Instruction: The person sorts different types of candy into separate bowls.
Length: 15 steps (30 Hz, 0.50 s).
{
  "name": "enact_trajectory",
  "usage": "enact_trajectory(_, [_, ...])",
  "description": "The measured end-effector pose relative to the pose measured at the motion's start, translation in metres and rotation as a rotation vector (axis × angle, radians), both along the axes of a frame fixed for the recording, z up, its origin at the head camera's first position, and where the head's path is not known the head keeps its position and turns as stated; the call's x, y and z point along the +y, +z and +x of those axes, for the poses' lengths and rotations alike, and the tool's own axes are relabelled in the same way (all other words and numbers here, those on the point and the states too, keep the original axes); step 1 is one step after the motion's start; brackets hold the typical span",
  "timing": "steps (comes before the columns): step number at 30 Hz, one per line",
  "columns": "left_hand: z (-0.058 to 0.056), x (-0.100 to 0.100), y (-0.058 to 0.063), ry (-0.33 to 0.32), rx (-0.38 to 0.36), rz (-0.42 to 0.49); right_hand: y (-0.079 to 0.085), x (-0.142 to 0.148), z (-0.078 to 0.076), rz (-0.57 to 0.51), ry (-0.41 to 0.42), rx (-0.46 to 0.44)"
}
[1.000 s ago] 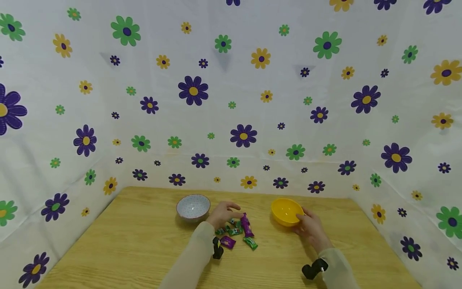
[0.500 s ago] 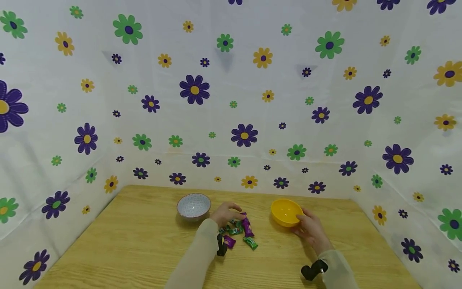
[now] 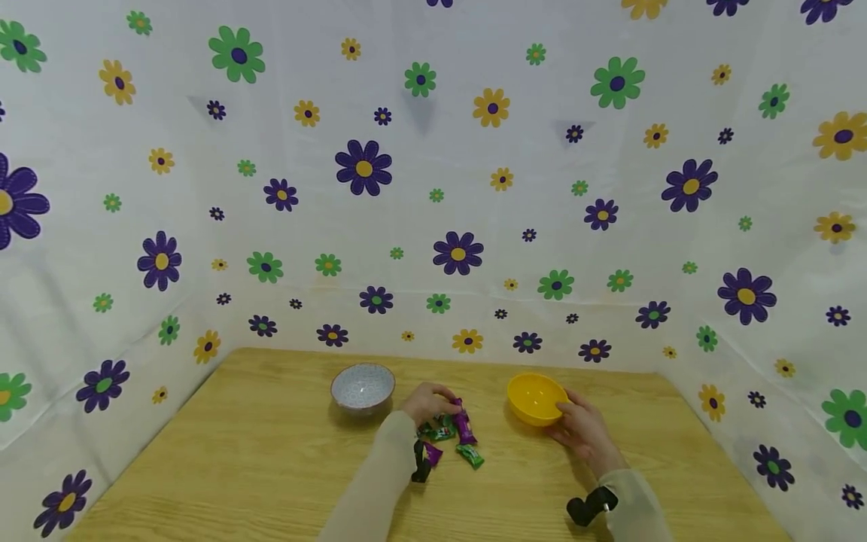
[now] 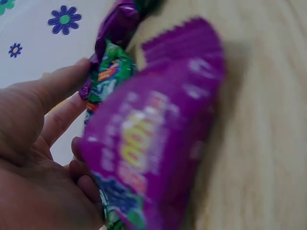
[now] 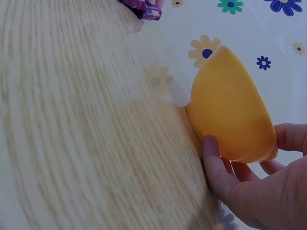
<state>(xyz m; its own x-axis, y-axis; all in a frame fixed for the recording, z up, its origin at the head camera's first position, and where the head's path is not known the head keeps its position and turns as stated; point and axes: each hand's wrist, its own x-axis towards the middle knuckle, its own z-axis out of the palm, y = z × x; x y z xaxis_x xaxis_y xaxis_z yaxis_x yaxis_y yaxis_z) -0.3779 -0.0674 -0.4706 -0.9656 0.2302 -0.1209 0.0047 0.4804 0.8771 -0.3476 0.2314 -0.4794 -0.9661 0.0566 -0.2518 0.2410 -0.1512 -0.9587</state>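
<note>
On the wooden table, several purple- and green-wrapped candies lie in a loose cluster. My left hand point(image 3: 427, 403) reaches over them from the left, pinching the end of a long purple candy point(image 3: 464, 423) between thumb and forefinger, its other fingers curled under. A nearer purple candy point(image 4: 148, 134) fills much of the left wrist view, with a green candy point(image 4: 115, 69) behind it. To the right, my right hand point(image 3: 588, 433) grips the side of a yellow bowl point(image 3: 528, 397), thumb at the rim and fingers beneath. The bowl tilts slightly in the right wrist view.
Left of the candies stands a speckled grey bowl point(image 3: 363, 388) with a reddish rim. One green candy point(image 3: 470, 455) lies a little apart at the front. White flowered cloth point(image 3: 433, 316) walls the table point(image 3: 271, 467) at the back and both sides.
My left hand has slid slightly right over the candies, and its fingertips have closed in on the long purple one. My right hand and the yellow bowl have stayed nearly still.
</note>
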Motion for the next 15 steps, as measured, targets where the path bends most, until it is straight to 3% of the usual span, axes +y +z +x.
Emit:
enact_trajectory(9, [-0.0047,0.0074,-0.0045,0.100,0.005,-0.131,0.0020,0.0010,0.0008,-0.027,0.009,-0.001])
enact_trajectory(15, [-0.0005,0.0107,-0.0013,0.150,0.036,-0.205,0.0040,0.0004,0.0028,-0.035,0.016,-0.004])
